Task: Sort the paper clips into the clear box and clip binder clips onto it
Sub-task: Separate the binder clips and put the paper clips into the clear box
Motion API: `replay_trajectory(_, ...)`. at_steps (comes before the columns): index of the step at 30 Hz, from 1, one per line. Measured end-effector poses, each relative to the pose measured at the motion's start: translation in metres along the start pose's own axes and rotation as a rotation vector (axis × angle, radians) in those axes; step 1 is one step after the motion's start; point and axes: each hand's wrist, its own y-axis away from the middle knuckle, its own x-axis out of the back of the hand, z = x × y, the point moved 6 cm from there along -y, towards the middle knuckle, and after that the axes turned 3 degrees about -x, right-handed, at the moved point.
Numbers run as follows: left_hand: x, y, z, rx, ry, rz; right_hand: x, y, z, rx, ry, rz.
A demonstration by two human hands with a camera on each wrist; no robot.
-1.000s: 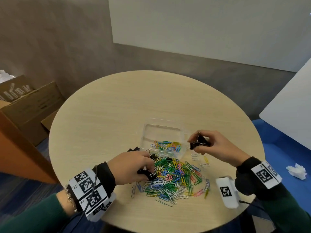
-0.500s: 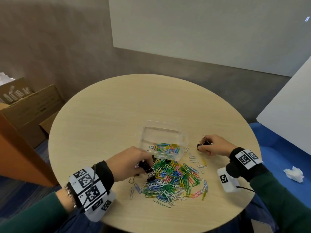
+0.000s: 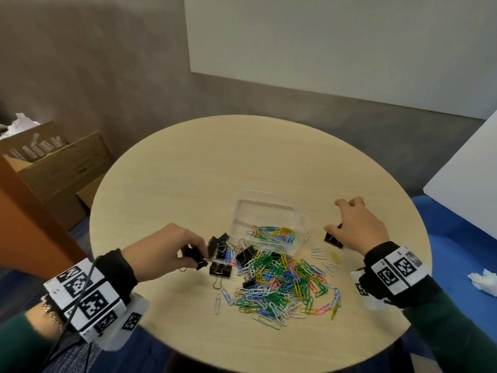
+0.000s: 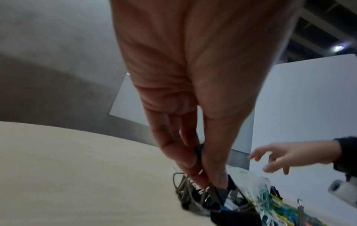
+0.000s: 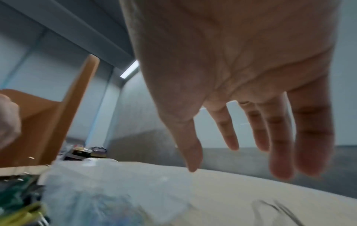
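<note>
At the far left, open cardboard boxes [image 3: 61, 168] stand on the floor beside the round wooden table [image 3: 188, 179]. The person's left hand [image 3: 164, 247] hovers over the table's near-left part, thumb and fingers pinching a black binder clip [image 3: 194, 258]; the left wrist view shows the fingertips [image 4: 185, 162] closed on its wire handles. Just right of that hand, several more binder clips [image 3: 219, 244] lie in a loose cluster touching the near-left corner of the clear box [image 3: 269, 211]. The box sits open near the table's middle, with a small bunch of colored paper clips inside along its near wall. In front of it a large pile of paper clips [image 3: 279, 281] spreads across the table, a few black clips half buried in it. Right of the box, 1 lone binder clip [image 3: 333, 239] rests on the table. The right hand [image 3: 357, 224] hangs just above it, fingers [image 5: 278, 137] spread and relaxed, holding nothing. A crumpled tissue [image 3: 484, 281] lies on the blue surface at the far right.
</note>
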Motion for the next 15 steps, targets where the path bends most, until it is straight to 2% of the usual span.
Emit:
replay_trajectory(1, -0.003, 0.002, -0.004, 0.016, -0.013, -0.017, 0.007, 0.006, -0.010, 0.036, 0.006, 0.057)
replay_trajectory(3, -0.009, 0.004, -0.011, 0.046, -0.023, -0.047, 0.016, 0.017, -0.030, 0.118, -0.049, 0.076)
replay_trajectory(5, -0.015, 0.004, -0.016, 0.066, -0.029, -0.072, 0.020, 0.026, -0.055, 0.266, -0.167, 0.021)
replay_trajectory(9, -0.022, 0.000, -0.018, 0.091, -0.158, -0.075, 0.013, 0.055, -0.118, 0.689, -0.320, -0.172)
replay_trajectory(11, -0.019, -0.003, -0.012, 0.106, -0.323, -0.041, 0.004, 0.065, -0.142, 0.799, -0.276, -0.192)
replay_trajectory(13, -0.017, -0.007, -0.001, 0.067, -0.449, 0.025, -0.007, 0.068, -0.159, 0.846, -0.175, -0.189)
replay_trajectory(15, -0.018, -0.012, 0.011, -0.020, -0.448, 0.074, -0.014, 0.070, -0.171, 0.865, -0.054, -0.201)
